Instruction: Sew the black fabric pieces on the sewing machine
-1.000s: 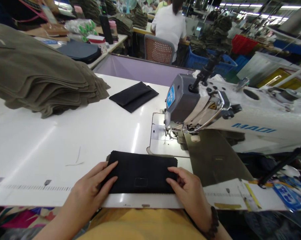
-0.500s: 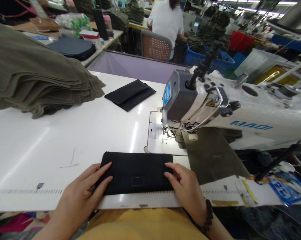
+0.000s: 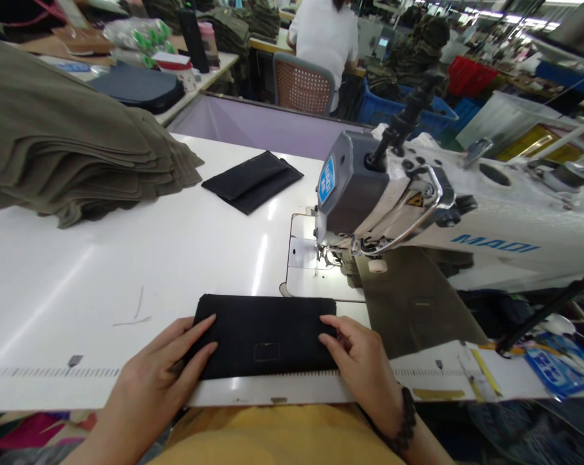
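A black rectangular fabric piece [image 3: 267,323] with a small stitched rectangle lies flat at the front of the white table, above the printed ruler. My left hand [image 3: 163,368] grips its left end, thumb and index finger on top. My right hand [image 3: 362,358], with a dark beaded bracelet at the wrist, pinches the right end; the fingers beneath are hidden. Just beyond the piece's right end stands a sewing machine [image 3: 354,187], its lit needle area apart from the fabric. Two overlapping black fabric pieces [image 3: 253,181] lie farther back.
A tall stack of olive fabric [image 3: 79,155] occupies the table's left. An olive panel [image 3: 413,310] lies under the machine arm, and a blue packet [image 3: 563,365] is at the right edge. Beyond a lilac trough [image 3: 253,123] a person in white [image 3: 323,39] sits on a chair [image 3: 304,84].
Both hands and the black fabric piece stay practically in place. The view has shifted very slightly.
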Motion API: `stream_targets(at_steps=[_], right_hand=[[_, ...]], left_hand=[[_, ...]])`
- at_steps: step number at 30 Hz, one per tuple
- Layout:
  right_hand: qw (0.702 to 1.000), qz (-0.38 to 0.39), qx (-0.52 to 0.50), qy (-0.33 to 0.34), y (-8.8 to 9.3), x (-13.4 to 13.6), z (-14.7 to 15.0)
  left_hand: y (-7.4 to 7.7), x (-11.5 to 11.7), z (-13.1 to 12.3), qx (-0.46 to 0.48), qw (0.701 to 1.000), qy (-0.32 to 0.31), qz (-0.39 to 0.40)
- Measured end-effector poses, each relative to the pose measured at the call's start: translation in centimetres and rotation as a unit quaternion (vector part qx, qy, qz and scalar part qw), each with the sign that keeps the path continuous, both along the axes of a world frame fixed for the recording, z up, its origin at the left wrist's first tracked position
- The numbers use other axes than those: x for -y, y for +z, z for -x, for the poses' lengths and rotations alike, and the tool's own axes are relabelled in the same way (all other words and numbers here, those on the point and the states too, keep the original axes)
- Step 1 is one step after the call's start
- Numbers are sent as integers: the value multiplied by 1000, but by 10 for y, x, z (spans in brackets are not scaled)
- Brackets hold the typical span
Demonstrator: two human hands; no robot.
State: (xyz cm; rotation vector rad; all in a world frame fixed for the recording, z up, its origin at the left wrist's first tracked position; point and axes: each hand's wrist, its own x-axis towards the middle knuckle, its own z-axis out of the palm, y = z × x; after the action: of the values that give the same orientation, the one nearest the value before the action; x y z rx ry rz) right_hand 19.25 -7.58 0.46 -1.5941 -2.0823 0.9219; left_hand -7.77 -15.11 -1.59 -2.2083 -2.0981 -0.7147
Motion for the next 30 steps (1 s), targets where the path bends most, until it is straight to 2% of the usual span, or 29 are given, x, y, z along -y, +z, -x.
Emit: stream_targets(at_steps=[9, 14, 20, 30], right_hand=[[1000, 7, 8, 8, 1, 0, 1], [1000, 8, 27, 13, 1, -1, 1], [999, -9, 37, 14, -8, 0, -3], [998, -41, 48, 28, -17, -2, -10]], left_hand=[[-3, 1, 0, -31, 999, 3, -17], [-3, 1, -1, 16, 1000, 7, -16], [8, 0, -2, 113, 993, -6, 37], [15, 1, -3, 144, 985, 22, 95]])
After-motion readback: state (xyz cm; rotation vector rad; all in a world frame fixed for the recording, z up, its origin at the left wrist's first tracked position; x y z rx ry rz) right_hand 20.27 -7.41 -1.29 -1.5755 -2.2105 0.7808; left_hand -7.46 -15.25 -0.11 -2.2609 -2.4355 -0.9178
